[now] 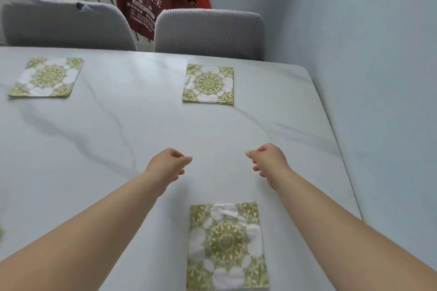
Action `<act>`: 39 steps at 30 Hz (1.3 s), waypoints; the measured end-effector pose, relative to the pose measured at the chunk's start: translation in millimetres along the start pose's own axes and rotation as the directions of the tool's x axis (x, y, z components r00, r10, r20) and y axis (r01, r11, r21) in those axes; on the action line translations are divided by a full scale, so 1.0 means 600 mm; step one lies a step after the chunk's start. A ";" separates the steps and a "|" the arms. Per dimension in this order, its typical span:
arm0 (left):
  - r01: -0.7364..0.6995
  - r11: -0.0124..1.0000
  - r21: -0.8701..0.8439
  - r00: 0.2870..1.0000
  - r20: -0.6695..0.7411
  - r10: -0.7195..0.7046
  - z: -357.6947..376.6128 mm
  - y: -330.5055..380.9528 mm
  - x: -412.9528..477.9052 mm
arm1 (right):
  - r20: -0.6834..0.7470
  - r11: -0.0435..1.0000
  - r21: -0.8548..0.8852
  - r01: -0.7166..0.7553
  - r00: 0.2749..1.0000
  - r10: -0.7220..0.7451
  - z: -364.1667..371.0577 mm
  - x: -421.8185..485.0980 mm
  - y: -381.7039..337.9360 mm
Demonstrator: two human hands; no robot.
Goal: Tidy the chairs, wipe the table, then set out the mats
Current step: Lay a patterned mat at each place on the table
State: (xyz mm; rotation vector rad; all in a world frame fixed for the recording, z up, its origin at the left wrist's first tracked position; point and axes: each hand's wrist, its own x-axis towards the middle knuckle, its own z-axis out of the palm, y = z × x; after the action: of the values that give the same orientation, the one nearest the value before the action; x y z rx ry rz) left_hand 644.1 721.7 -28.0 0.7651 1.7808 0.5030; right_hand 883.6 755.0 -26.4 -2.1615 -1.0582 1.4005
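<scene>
Near mat (228, 245) flat on table (118, 137) by near edge, between forearms; far-left mat (46, 77) and far-right mat (208, 84) laid too. Likely thin, light, floppy: pinch a corner. Left hand (171, 163), right hand (267, 160) hover empty, fingers loosely curled.

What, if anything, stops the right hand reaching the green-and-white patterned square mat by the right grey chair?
Likely nothing; probably yes. Only bare white marble-look table lies between the right hand and that green-and-white mat, and the hand holds nothing.

Ahead of me, a maroon tote bag (144, 0) bears the large white characters 驾校招生 above a small car drawing; the finer print below is too blurred to read.
</scene>
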 end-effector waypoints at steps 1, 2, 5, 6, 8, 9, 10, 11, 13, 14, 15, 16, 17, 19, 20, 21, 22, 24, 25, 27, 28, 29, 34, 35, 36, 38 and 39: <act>0.008 0.999 0.035 1.000 0.006 -0.008 0.000 -0.023 -0.019 | -0.011 1.000 -0.017 -0.014 1.000 0.013 -0.004 -0.018 0.021; 0.025 0.997 0.072 1.000 0.016 -0.026 0.001 -0.049 -0.041 | -0.021 0.999 -0.041 -0.031 0.999 0.030 -0.008 -0.039 0.048; 0.065 0.977 0.205 0.997 0.028 -0.072 0.008 -0.133 -0.109 | -0.021 0.988 -0.133 -0.074 0.997 0.072 -0.013 -0.117 0.122; 0.073 0.966 0.248 0.996 0.028 -0.083 0.012 -0.158 -0.125 | -0.022 0.980 -0.179 -0.087 0.996 0.084 -0.011 -0.137 0.143; 0.087 0.953 0.290 0.994 0.038 -0.103 0.027 -0.202 -0.163 | -0.048 0.962 -0.246 -0.123 0.992 0.115 -0.002 -0.179 0.176; 0.095 0.954 0.284 0.993 0.043 -0.112 0.037 -0.213 -0.172 | -0.047 0.959 -0.249 -0.137 0.990 0.130 0.004 -0.187 0.188; 0.101 0.955 0.279 0.992 0.048 -0.119 0.046 -0.225 -0.188 | -0.042 0.958 -0.246 -0.150 0.989 0.144 0.012 -0.200 0.202; 0.103 0.955 0.278 0.991 0.050 -0.122 0.057 -0.228 -0.192 | -0.037 0.960 -0.218 -0.174 0.985 0.170 0.019 -0.205 0.208; 0.113 0.953 0.281 0.991 0.037 -0.128 0.072 -0.230 -0.203 | -0.008 0.968 -0.107 -0.227 0.974 0.227 0.035 -0.213 0.225; 0.119 0.955 0.272 0.991 0.024 -0.130 0.076 -0.228 -0.206 | 0.004 0.968 -0.030 -0.248 0.969 0.248 0.043 -0.216 0.230; 0.119 0.960 0.252 0.992 0.017 -0.127 0.078 -0.225 -0.208 | 0.017 0.962 0.046 -0.269 0.963 0.268 0.049 -0.219 0.232; 0.112 0.971 0.212 0.993 0.016 -0.118 0.080 -0.219 -0.207 | 0.030 0.958 0.104 -0.266 0.964 0.264 0.053 -0.218 0.230; 0.094 0.983 0.158 0.995 0.019 -0.098 0.077 -0.217 -0.209 | 0.042 0.959 0.140 -0.245 0.970 0.241 0.056 -0.223 0.226; 0.029 0.999 0.015 0.999 0.037 -0.029 0.063 -0.206 -0.214 | 0.048 0.962 0.219 -0.161 0.987 0.155 0.058 -0.233 0.208; -0.005 0.998 -0.062 0.999 0.040 0.008 0.053 -0.202 -0.219 | 0.056 0.956 0.269 -0.119 0.993 0.108 0.059 -0.239 0.199; -0.039 0.991 -0.127 0.998 0.034 0.043 0.041 -0.199 -0.224 | 0.064 0.945 0.316 -0.084 0.996 0.067 0.060 -0.244 0.191; -0.075 0.982 -0.175 0.997 0.017 0.079 0.030 -0.199 -0.229 | 0.064 0.935 0.352 -0.050 0.998 0.029 0.061 -0.249 0.186; -0.145 0.966 -0.216 0.989 -0.040 0.139 0.010 -0.206 -0.237 | 0.067 0.924 0.383 -0.008 0.998 -0.019 0.066 -0.259 0.182; -0.164 0.965 -0.205 0.986 -0.063 0.154 0.002 -0.212 -0.243 | 0.083 0.924 0.383 -0.013 0.996 -0.020 0.070 -0.265 0.184; -0.152 0.976 -0.153 0.987 -0.064 0.144 -0.007 -0.234 -0.251 | 0.118 0.932 0.352 -0.088 0.992 0.049 0.085 -0.273 0.200; -0.119 0.987 -0.108 0.992 -0.051 0.114 -0.009 -0.251 -0.253 | 0.132 0.936 0.321 -0.142 0.986 0.104 0.096 -0.277 0.215; -0.076 0.996 -0.054 0.997 -0.033 0.075 -0.009 -0.268 -0.255 | 0.139 0.940 0.284 -0.191 0.978 0.156 0.106 -0.280 0.230; 0.011 0.993 0.119 0.999 0.045 -0.017 0.001 -0.332 -0.263 | 0.098 0.956 0.141 -0.257 0.965 0.245 0.129 -0.302 0.277; 0.006 0.992 0.129 0.999 0.045 -0.011 0.002 -0.336 -0.264 | 0.090 0.959 0.131 -0.249 0.967 0.239 0.128 -0.304 0.280; 0.001 0.992 0.130 0.999 0.044 -0.007 0.002 -0.339 -0.265 | 0.082 0.962 0.120 -0.245 0.968 0.236 0.126 -0.306 0.284; -0.009 0.990 0.139 0.999 0.044 0.003 0.002 -0.344 -0.264 | 0.056 0.968 0.080 -0.238 0.971 0.234 0.123 -0.311 0.291; -0.019 0.987 0.157 0.999 0.049 0.011 0.002 -0.347 -0.265 | 0.041 0.972 0.053 -0.230 0.973 0.228 0.121 -0.314 0.295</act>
State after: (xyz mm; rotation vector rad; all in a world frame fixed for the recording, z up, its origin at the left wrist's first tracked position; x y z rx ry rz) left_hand 626.3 462.4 -59.9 0.8934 1.7857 0.3535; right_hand 845.5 490.4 -55.0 -2.2835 -0.7882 1.5528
